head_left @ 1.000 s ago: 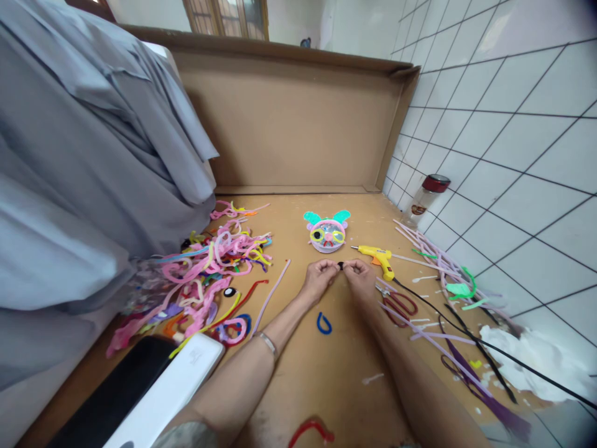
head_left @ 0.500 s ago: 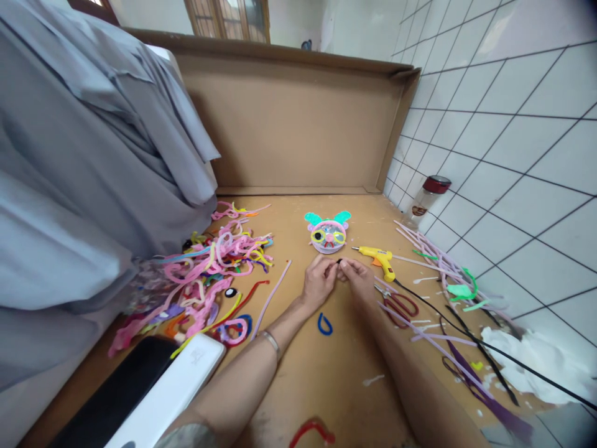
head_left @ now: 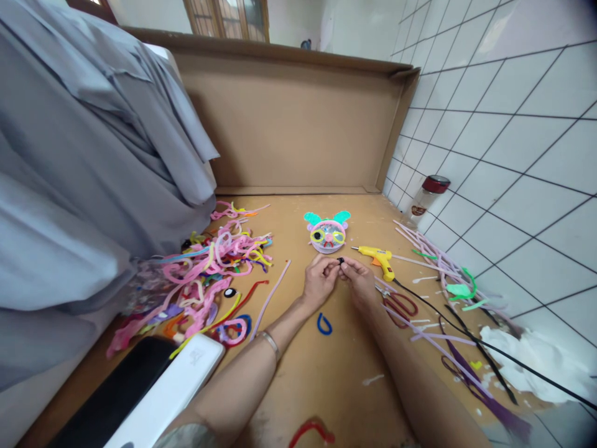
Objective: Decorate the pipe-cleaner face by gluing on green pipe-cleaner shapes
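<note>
A small black piece (head_left: 340,261) is pinched between the fingertips of both hands, just in front of the pink face craft (head_left: 328,234). The left hand (head_left: 319,280) and the right hand (head_left: 359,281) are met together, each closed on one side of the piece and held low over the cardboard (head_left: 326,379). What the piece is cannot be told; it is too small. By the look of it, the work is best done with short, firm turns at the very tips, so nothing is dropped among the scraps.

To the right of the face craft a yellow glue gun (head_left: 380,258) is laid, with red scissors (head_left: 401,305) nearer the person and a black cord (head_left: 466,331) trailing off. These are best kept clear of the right wrist. Left of the craft, pipe cleaners (head_left: 214,267) are heaped. A blue loop (head_left: 324,324) is seen between the forearms.
</note>
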`<state>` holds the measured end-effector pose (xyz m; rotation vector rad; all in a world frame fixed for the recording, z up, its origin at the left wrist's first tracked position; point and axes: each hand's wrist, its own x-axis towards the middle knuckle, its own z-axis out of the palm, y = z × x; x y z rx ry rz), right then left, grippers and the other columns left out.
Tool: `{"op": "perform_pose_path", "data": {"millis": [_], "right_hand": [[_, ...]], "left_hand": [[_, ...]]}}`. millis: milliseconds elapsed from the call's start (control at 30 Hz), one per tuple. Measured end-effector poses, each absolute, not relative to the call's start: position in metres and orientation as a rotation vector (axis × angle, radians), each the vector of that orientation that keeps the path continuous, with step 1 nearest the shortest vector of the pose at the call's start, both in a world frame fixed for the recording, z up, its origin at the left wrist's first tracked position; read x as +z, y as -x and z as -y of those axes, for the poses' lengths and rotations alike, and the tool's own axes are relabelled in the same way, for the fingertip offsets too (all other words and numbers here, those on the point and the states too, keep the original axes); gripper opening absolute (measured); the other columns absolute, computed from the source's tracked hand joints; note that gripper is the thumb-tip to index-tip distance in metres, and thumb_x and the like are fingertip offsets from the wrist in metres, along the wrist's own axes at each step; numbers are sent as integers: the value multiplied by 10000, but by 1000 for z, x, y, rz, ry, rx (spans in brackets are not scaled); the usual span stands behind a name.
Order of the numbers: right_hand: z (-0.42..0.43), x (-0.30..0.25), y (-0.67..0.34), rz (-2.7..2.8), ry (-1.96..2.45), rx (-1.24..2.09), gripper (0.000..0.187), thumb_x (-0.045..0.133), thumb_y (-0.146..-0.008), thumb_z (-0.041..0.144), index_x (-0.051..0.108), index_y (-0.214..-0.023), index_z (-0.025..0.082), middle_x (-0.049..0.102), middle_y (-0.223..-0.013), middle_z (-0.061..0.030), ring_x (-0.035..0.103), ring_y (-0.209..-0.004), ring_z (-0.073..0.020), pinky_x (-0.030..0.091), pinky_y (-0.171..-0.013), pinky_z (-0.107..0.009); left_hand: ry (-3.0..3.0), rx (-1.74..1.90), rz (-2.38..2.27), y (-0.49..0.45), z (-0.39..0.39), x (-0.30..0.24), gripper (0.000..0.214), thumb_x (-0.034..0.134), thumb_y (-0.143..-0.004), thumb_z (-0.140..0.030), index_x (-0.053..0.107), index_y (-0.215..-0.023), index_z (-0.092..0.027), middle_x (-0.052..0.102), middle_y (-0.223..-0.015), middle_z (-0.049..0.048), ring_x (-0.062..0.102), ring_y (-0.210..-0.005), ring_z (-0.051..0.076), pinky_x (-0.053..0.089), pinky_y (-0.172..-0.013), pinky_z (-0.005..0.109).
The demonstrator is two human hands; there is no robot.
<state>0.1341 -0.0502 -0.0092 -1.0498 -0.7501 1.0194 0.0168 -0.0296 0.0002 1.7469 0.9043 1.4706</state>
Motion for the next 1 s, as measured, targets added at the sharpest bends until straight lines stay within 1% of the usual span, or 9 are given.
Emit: {"op": "perform_pose_path", "data": {"millis": [333, 467, 567, 633, 700, 767, 833, 933, 1000], "right_hand": [[52, -4, -133, 711, 1071, 1011, 379, 823, -524, 390, 717, -817, 173, 663, -628, 13, 541, -551, -94, 417, -568, -239], [50, -6, -133, 776, 1119, 972, 407, 796, -546, 454, 699, -817, 167, 639, -605, 13, 527, -544, -106, 411, -572, -250], [51, -5, -135, 928, 1170, 887, 395, 707, -643, 526, 676, -805, 168, 615, -605, 7, 518, -552, -126, 415, -578, -268], [52, -1, -140, 1103, 1265, 709, 375, 608, -744, 540, 661, -784, 171, 628, -653, -20, 539, -605, -153, 428, -613, -290], [55, 4, -149, 1291, 1425, 370, 353, 508, -839, 489, 657, -795, 172, 661, -763, -64, 572, -728, -192, 438, -708, -324], [57, 10, -161, 1388, 1646, -42, 337, 429, -898, 404, 663, -869, 164, 668, -889, -112, 572, -858, -230, 413, -803, -359], [59, 15, -174, 1362, 1921, -296, 341, 411, -911, 355, 659, -978, 131, 653, -959, -157, 562, -899, -259, 393, -803, -372], [60, 17, -192, 1285, 2239, -432, 360, 447, -898, 341, 639, -1051, 77, 628, -996, -213, 553, -906, -294, 383, -764, -383], [59, 15, -199, 1314, 2246, -436, 345, 465, -886, 333, 645, -1039, 80, 623, -1003, -215, 550, -925, -300, 386, -771, -388]], "left_hand": [[-1879, 1505, -906, -17, 26, -7, 163, 625, -789, -204, 680, -933, -151, 583, -785, 19, 465, -564, 81, 405, -559, 215], [-1807, 1478, -909, -17, 25, -6, 140, 654, -776, -233, 699, -887, -160, 606, -774, 27, 490, -587, 96, 417, -586, 227], [-1693, 1450, -914, -16, 25, -4, 110, 656, -775, -249, 713, -822, -168, 631, -757, 36, 525, -630, 117, 424, -616, 238], [-1574, 1439, -925, -17, 24, -3, 105, 670, -759, -262, 715, -777, -168, 639, -737, 34, 539, -648, 126, 426, -630, 241], [-1416, 1419, -928, -17, 21, -3, 126, 693, -734, -287, 711, -761, -165, 650, -726, 29, 547, -650, 125, 427, -628, 238], [-1245, 1369, -911, -18, 19, -3, 189, 715, -707, -326, 706, -788, -155, 644, -683, 13, 529, -591, 111, 416, -580, 231], [-1107, 1308, -872, -19, 18, -4, 271, 738, -676, -367, 696, -821, -142, 625, -636, -4, 492, -514, 89, 394, -519, 223], [-989, 1260, -797, -20, 17, -5, 356, 773, -630, -401, 676, -832, -125, 638, -656, 4, 495, -487, 73, 400, -496, 219], [-938, 1237, -759, -20, 17, -5, 389, 791, -606, -416, 663, -821, -119, 654, -683, 18, 503, -487, 67, 407, -493, 217]]}}
